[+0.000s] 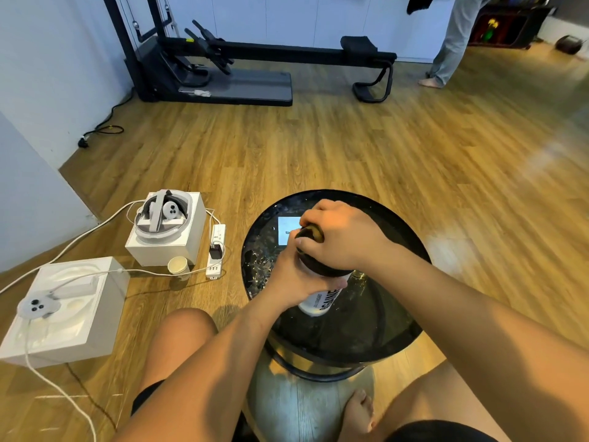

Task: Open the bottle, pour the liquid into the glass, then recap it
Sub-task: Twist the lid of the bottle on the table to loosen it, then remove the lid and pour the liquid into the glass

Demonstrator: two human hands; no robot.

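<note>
A white bottle (322,301) with black lettering and a wide black cap (310,237) stands on the round black glass table (398,320). My left hand (296,279) grips the bottle's body from the left. My right hand (341,237) grips the black cap from above and the right. Just right of the bottle, a clear glass (358,277) shows only a sliver beneath my right wrist. The rest of the glass is hidden.
A small lit screen (287,229) lies on the table behind the bottle. On the floor at left are two white boxes (63,314) with headset gear, a power strip (216,250), cables and a paper cup (178,266). A person (452,43) stands far back.
</note>
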